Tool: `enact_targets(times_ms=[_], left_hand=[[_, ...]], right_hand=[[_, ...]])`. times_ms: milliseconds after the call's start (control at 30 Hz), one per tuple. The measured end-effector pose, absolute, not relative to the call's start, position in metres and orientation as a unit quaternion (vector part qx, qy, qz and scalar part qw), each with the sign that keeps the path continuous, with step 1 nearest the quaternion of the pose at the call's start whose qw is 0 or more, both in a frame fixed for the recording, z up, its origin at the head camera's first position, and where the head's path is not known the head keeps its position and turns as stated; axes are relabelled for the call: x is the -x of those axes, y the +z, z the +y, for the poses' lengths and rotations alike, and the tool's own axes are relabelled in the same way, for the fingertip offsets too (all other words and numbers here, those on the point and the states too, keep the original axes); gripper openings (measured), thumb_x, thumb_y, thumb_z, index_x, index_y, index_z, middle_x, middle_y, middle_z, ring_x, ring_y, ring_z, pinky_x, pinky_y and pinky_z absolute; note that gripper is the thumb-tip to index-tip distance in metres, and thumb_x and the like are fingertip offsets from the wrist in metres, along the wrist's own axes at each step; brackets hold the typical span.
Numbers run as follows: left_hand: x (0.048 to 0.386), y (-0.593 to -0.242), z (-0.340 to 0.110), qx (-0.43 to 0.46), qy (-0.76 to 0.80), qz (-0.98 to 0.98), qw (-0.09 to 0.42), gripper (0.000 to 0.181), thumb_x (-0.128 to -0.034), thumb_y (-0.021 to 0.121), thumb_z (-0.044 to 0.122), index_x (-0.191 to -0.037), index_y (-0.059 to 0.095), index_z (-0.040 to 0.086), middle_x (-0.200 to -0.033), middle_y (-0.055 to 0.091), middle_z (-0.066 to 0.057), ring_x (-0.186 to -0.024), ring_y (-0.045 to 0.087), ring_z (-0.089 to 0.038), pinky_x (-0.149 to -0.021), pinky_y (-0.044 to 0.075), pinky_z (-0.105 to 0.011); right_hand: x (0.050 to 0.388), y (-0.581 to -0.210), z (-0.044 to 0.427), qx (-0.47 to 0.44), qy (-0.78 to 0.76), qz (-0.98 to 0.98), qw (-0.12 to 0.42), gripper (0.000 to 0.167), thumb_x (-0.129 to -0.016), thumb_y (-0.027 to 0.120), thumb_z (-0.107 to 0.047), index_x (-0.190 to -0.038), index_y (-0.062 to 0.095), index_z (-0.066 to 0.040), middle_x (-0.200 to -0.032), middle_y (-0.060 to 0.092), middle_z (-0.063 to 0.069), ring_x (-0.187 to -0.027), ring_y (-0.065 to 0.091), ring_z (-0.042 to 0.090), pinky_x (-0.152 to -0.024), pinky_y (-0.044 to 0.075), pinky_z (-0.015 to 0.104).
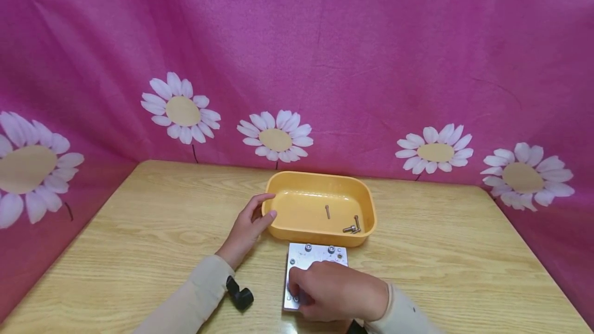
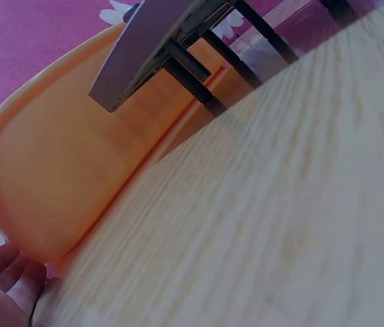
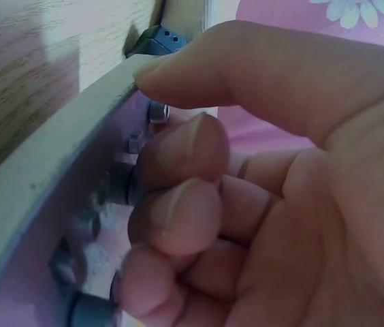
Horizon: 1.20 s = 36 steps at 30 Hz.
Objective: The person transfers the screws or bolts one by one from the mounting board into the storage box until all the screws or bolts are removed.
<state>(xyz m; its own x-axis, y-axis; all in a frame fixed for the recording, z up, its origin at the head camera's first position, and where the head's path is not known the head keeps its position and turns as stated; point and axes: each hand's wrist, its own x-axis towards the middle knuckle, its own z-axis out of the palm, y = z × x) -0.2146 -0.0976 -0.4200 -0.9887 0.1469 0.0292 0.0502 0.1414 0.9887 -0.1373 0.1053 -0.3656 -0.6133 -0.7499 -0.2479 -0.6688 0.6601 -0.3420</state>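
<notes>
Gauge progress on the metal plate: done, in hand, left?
Looks done: several seated screws in the metal plate, threads showing beneath. In hand: right hand curls over the plate, exact grip hidden; left hand touches the yellow tray. Possibly left, if this is assembly: loose screws in that tray.

Dressed in cream, trimmed in black

The left sleeve is long, cream and softly creased, ending in a cuff at the wrist, just short of the bare left hand. The right sleeve is a similar cream and carries a small dark mark near its end. Beside the left cuff sits a black fitting, rounded at one end and angular at the other. Another black part shows at the right wrist, cut off at the bottom of the head view. The right hand is bare too; nails on its fingers appear side-on as thin curved edges.
</notes>
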Motion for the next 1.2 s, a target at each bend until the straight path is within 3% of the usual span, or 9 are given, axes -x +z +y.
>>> enact_targets(times_ms=[500,1200], left_hand=[[0.2145,-0.4198,-0.0989,-0.062,0.648,0.758,0.039,0.043,-0.0969,0.059,0.025,-0.138,0.047,0.02,-0.15,0.036,-0.002,-0.143,0.027,-0.021,-0.116,0.025,-0.036],[0.2145,-0.42,-0.0972,-0.062,0.649,0.758,0.04,0.042,-0.0968,0.059,0.025,-0.137,0.048,0.02,-0.15,0.037,-0.002,-0.142,0.027,-0.02,-0.116,0.024,-0.037]], right_hand=[[0.1412,-0.3697,0.1031,0.402,-0.124,0.888,0.187,0.01,-0.089,0.066,-0.024,-0.087,0.056,-0.023,-0.062,0.047,-0.015,-0.054,0.045,-0.001,-0.05,0.04,0.015],[0.1396,-0.3709,0.1023,0.401,-0.13,0.892,0.164,0.008,-0.085,0.066,-0.022,-0.084,0.059,-0.021,-0.061,0.046,-0.016,-0.053,0.044,-0.001,-0.048,0.038,0.014]])
